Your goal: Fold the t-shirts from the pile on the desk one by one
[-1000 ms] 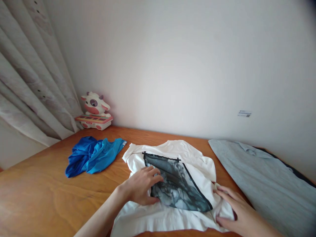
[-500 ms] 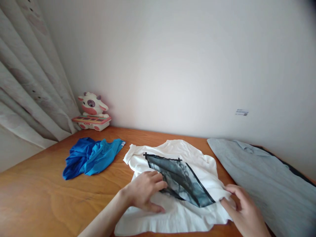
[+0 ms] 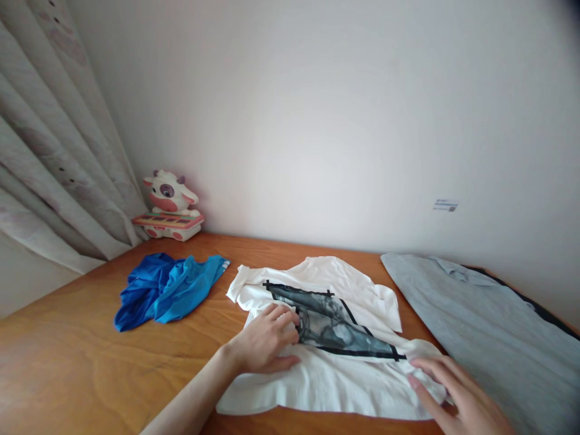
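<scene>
A white T-shirt (image 3: 317, 383) with a dark grey print framed in black lies wrinkled on the wooden table (image 3: 58, 356). My left hand (image 3: 267, 339) rests on the shirt at the left edge of the print, palm down, fingers bent and apart. At the shirt's lower right, my right hand (image 3: 448, 389) touches the cloth with thumb and fingers apart. The print is creased by a fold across its middle, and its lower right corner lies close to my right fingertips.
Blue clothing (image 3: 167, 290) lies crumpled at the left. A grey garment (image 3: 489, 326) is spread at the right, with dark cloth along its far edge. A cow toy with a keyboard (image 3: 170, 208) stands near the curtain (image 3: 58, 151). The wall (image 3: 317, 121) rises behind.
My right hand has moved slightly right and its fingers have come apart. The shirt's right side has shifted right and flattened, showing more of the print's lower corner. My left hand has moved up slightly.
</scene>
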`<action>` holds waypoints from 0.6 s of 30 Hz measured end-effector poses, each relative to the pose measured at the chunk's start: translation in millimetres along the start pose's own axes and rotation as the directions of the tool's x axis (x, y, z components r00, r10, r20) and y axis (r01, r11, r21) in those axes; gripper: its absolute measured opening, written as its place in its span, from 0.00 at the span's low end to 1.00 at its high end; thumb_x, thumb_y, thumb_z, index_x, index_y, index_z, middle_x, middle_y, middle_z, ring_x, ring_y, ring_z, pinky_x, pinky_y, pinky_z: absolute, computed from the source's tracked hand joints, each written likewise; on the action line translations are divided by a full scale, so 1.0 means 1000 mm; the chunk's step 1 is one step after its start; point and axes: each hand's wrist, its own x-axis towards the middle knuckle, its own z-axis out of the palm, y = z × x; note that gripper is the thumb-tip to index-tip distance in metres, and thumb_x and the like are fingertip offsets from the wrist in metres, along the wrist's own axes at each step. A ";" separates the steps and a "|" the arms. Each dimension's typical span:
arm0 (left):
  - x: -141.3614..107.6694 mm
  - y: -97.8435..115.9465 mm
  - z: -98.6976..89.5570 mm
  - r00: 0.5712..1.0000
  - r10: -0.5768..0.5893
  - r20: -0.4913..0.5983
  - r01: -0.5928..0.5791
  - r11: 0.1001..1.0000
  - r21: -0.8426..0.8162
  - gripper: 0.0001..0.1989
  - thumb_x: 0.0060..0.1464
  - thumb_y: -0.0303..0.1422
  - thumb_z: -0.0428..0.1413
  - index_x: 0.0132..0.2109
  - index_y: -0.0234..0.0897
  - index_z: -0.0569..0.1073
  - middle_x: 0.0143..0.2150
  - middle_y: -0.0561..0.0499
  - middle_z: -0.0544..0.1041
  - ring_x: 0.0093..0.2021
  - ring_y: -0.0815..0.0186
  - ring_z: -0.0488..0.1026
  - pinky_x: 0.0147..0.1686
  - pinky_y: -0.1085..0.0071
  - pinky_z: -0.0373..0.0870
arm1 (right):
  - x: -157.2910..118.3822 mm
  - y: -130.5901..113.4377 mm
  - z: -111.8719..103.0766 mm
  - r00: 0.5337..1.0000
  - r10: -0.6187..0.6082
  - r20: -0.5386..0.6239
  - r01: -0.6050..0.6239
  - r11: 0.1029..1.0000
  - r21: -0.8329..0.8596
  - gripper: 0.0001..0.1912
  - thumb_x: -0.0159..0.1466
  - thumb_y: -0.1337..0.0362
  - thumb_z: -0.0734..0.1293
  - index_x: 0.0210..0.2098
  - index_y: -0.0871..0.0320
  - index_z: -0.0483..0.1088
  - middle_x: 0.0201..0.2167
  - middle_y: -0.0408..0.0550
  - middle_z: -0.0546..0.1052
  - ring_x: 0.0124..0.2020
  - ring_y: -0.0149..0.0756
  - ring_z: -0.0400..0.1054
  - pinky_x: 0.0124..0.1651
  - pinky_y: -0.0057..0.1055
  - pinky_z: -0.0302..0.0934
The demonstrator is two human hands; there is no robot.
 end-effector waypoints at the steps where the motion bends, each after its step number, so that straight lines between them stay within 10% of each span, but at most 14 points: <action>1: 0.000 0.002 -0.002 0.999 0.038 0.021 -0.037 0.999 -0.024 0.16 0.59 0.49 0.60 0.44 0.42 0.75 0.56 0.45 0.74 0.56 0.50 0.70 0.56 0.53 0.68 | 0.000 -0.004 0.003 0.999 -0.033 0.014 0.034 0.999 -0.022 0.19 0.62 0.43 0.68 0.46 0.45 0.75 0.41 0.47 0.82 0.40 0.44 0.80 0.38 0.34 0.75; 5: -0.001 0.009 -0.005 0.999 0.041 0.035 -0.039 0.998 -0.044 0.24 0.55 0.53 0.61 0.51 0.43 0.77 0.61 0.43 0.70 0.58 0.46 0.67 0.57 0.50 0.67 | 0.004 -0.016 0.016 0.998 -0.052 0.044 0.054 0.998 -0.044 0.18 0.65 0.42 0.65 0.37 0.47 0.75 0.35 0.47 0.80 0.35 0.44 0.79 0.34 0.34 0.73; 12: 0.005 0.013 0.005 0.984 -0.003 -0.179 0.014 0.998 0.057 0.06 0.64 0.31 0.57 0.40 0.43 0.78 0.53 0.47 0.75 0.51 0.55 0.72 0.50 0.57 0.73 | 0.020 -0.045 0.008 0.971 0.216 0.106 -0.237 0.929 0.284 0.20 0.69 0.45 0.62 0.27 0.50 0.67 0.19 0.40 0.73 0.20 0.33 0.71 0.23 0.23 0.66; 18: 0.001 0.023 -0.019 0.793 -0.055 -0.607 -0.046 0.988 -0.148 0.09 0.68 0.24 0.49 0.51 0.39 0.68 0.51 0.42 0.76 0.46 0.64 0.76 0.43 0.70 0.75 | 0.005 -0.049 -0.003 0.919 0.259 -0.298 -0.134 0.914 0.382 0.10 0.63 0.53 0.71 0.35 0.51 0.70 0.41 0.51 0.79 0.38 0.40 0.78 0.37 0.27 0.73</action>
